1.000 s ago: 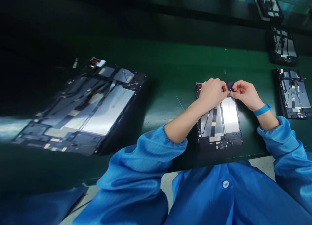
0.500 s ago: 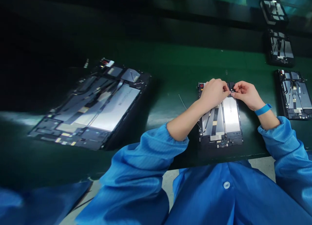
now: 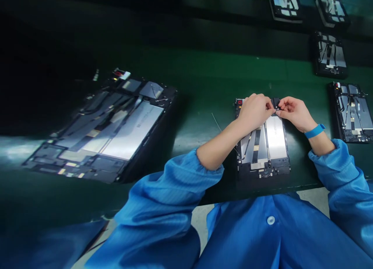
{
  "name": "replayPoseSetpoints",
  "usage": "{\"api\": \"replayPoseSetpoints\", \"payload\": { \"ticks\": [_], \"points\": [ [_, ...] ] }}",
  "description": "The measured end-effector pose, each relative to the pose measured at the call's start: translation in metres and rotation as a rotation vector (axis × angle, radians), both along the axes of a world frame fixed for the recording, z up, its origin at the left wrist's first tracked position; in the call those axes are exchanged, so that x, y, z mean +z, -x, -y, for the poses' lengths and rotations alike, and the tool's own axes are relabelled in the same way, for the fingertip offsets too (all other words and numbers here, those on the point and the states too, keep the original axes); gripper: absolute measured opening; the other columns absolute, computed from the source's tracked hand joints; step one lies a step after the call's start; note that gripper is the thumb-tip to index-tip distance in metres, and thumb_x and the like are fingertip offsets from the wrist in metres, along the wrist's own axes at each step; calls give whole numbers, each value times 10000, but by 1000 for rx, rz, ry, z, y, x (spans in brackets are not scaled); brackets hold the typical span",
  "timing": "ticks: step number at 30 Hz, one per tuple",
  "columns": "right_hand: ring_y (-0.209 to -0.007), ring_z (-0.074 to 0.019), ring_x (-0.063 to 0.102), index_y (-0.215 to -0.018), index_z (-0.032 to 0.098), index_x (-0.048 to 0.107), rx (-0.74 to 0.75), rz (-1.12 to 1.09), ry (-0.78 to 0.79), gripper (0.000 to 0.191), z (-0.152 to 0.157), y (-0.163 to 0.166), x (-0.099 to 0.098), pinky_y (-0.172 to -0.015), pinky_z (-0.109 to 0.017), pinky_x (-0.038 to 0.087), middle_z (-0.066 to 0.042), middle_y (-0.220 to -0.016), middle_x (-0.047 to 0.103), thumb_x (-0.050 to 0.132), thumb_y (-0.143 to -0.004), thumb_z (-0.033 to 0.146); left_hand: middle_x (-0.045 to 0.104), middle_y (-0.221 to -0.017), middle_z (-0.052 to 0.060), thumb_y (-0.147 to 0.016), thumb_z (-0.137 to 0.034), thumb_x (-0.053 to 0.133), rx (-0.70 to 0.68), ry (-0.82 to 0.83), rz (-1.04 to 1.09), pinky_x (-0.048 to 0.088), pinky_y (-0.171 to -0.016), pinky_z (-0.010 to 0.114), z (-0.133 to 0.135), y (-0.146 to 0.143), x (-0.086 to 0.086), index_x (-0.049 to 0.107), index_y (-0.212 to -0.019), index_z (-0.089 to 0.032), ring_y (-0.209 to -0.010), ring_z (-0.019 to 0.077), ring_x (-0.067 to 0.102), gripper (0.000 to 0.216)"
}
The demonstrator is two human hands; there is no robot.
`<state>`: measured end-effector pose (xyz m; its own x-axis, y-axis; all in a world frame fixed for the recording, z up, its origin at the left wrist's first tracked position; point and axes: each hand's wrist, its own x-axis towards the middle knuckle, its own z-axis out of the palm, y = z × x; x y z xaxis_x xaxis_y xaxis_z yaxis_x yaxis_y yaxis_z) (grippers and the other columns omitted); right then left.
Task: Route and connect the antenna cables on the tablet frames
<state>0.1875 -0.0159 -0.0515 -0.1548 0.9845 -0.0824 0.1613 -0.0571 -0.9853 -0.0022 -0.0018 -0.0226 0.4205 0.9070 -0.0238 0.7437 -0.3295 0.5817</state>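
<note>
Both forearms reach forward in blue sleeves, wrists bent inward so the hands meet. The left hand (image 3: 255,110) and the right hand (image 3: 295,112) each have their fingers pinched closed on a small black part (image 3: 275,103), held at the far edge of an open tablet (image 3: 269,148). The tablet lies flat, its silver plates and dark ribbon strips exposed, on a dark green counter (image 3: 204,78). More opened tablets (image 3: 351,111) lie to either side.
</note>
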Motion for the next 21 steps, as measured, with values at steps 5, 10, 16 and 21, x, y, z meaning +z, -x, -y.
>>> {"api": "replayPoseSetpoints", "payload": {
  "ticks": [5,10,16,21],
  "points": [
    [-675,-98,488,-830,210,620,-2,3,-2,362,0,0,1,-631,-271,410,50,-734,565,885,-607,317,751,-948,81,-928,-235,645,8,-1,4,505,-989,453,1,0,1,772,-878,-191,-974,272,667,143],
    [-626,-81,467,-818,196,624,-18,48,-22,285,1,2,4,-610,-270,382,46,-739,576,804,-614,282,743,-975,109,-939,-223,638,11,33,-24,490,-1007,466,2,-3,5,763,-879,-170,-1028,299,663,147],
    [-604,-83,442,-794,204,616,-29,162,-82,216,0,7,5,-563,-262,335,53,-706,555,744,-620,217,688,-1228,140,-905,-208,694,36,-17,59,511,-1048,459,5,3,5,709,-1133,-150,-1184,308,650,235],
    [-626,-92,466,-805,214,597,-30,46,2,296,-2,5,1,-583,-257,375,57,-703,535,799,-602,291,687,-1104,75,-947,-284,632,169,-195,346,585,-966,424,43,30,53,654,-1090,-216,-1065,242,686,160]
  ]
}}
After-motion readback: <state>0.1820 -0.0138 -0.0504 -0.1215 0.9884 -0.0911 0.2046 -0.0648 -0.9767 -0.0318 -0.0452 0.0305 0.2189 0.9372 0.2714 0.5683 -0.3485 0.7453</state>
